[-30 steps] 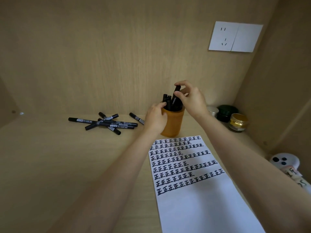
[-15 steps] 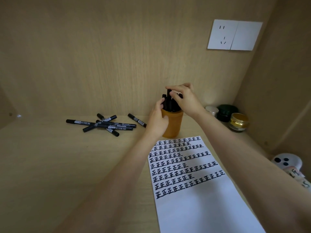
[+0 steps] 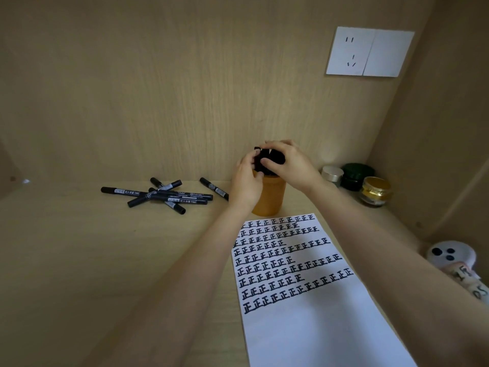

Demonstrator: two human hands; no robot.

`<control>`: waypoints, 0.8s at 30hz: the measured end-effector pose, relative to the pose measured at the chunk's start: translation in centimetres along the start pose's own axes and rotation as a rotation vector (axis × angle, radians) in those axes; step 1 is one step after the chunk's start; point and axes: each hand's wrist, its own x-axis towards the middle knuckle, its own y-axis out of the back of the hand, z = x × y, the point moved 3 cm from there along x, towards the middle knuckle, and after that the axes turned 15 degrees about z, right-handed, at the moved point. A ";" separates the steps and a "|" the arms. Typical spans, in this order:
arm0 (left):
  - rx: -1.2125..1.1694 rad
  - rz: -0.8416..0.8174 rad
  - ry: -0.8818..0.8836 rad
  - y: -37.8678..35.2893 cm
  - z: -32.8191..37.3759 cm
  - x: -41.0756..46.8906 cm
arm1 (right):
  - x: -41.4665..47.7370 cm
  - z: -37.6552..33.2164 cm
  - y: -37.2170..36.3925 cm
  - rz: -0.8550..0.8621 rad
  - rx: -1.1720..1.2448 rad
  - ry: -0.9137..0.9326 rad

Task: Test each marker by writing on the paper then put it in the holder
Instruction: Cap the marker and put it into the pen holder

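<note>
From the head camera, both hands are working at the top of the orange holder [image 3: 270, 198], which is standing on the counter [image 3: 79, 260] just beyond the paper [image 3: 317, 335]. The left hand [image 3: 247, 182] is curling round its rim. The right hand [image 3: 289, 165] is cupping the standing markers [image 3: 266, 158], fingers bent over their caps. Crowding is looking like the risk: pressing on a packed bundle could tip the smooth plastic cylinder or pop a marker out. The loose markers [image 3: 158, 194], slim black labelled barrels, are lying crossed on the woodgrain to the left.
</note>
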 end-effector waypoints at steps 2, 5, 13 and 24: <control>-0.054 0.042 0.019 0.2 -0.1 0.4 | -0.1 0.0 -0.2 0.000 0.006 0.006; -0.058 0.063 0.024 0.3 -0.1 0.6 | 0.0 -0.1 -0.1 -0.029 0.006 0.015; -0.019 0.053 -0.002 0.0 -0.2 0.4 | -1.7 0.4 -0.4 -0.080 0.120 -0.041; -0.043 -0.059 0.022 0.8 -0.7 -0.5 | -2.3 0.9 0.0 -0.092 0.202 -0.120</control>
